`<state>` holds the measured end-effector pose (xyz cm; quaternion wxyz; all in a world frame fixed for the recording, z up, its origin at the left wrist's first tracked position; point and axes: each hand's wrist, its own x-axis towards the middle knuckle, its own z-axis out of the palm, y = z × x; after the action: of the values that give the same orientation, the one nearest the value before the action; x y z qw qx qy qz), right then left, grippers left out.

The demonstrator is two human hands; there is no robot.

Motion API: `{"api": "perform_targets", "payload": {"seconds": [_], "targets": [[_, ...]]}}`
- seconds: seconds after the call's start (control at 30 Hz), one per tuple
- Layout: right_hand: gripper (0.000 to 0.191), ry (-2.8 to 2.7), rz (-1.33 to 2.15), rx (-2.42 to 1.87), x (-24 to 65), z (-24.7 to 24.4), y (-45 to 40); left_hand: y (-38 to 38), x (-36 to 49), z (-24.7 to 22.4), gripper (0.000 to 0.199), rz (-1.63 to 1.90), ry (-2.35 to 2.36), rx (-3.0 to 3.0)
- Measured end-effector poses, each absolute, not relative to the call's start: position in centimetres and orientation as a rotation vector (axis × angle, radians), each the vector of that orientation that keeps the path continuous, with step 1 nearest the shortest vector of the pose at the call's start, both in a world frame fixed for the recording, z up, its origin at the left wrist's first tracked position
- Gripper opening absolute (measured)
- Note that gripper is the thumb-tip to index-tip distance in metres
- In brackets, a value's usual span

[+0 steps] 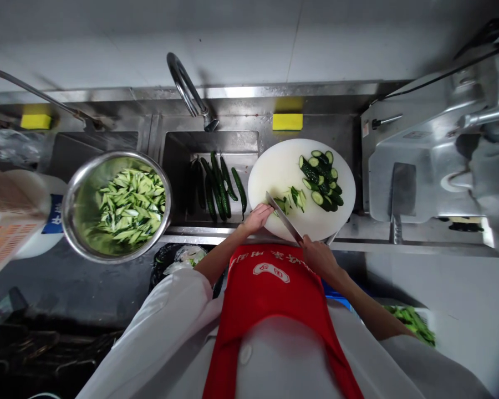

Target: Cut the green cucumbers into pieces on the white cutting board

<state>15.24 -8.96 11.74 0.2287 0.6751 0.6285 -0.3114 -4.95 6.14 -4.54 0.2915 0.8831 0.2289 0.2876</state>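
Observation:
My right hand (317, 256) is closed around the handle of a kitchen knife (286, 220), its blade slanting up and left over a round white cutting board (261, 166). At the board's left front edge, my left hand (258, 217) has its fingers bent down beside the blade, on a cucumber piece mostly hidden under them. Thin cucumber slices (298, 198) lie just right of the blade. Farther right on the board is a pile of thick cucumber chunks (323, 183).
Left of the board, several whole cucumbers (220, 188) lie in a steel sink (249, 160) under a curved faucet (185, 83). A steel bowl (72, 221) of cut cucumber stands farther left. A cleaver (403, 188) rests at right near a machine; a yellow sponge (287, 122) sits behind the board.

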Motion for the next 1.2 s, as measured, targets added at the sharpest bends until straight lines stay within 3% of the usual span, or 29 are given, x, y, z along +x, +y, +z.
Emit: {"api": "perform_targets", "payload": {"seconds": [0.27,0.47,0.53,0.67,0.83,1.0,1.2], "targets": [[0.026,1.751,-0.91,1.92,16.4,11.5,-8.8,5.9,-5.2,-3.0,0.028,0.775,0.611,2.383],[0.026,1.819,-0.865,1.911,18.7,12.9,-11.0,12.2,-1.7,3.8,0.023,1.237,1.045,2.137],[0.026,1.857,-0.855,1.841,18.6,12.8,-11.3,14.4,2.3,5.3,0.028,1.023,0.841,2.27],[0.026,1.908,-0.858,1.811,17.4,11.9,-10.9,14.7,10.3,5.0,0.022,0.272,0.494,2.589],[0.027,1.907,-0.911,1.852,16.3,10.9,-10.3,12.6,13.6,2.6,0.024,0.159,0.601,2.597],[0.029,1.834,-0.947,1.987,16.6,10.1,-10.9,15.1,10.9,3.3,0.014,0.395,0.706,2.383],[0.029,1.633,-0.944,2.188,17.3,9.8,-11.2,14.9,0.8,3.9,0.033,0.844,1.158,1.762]]}}
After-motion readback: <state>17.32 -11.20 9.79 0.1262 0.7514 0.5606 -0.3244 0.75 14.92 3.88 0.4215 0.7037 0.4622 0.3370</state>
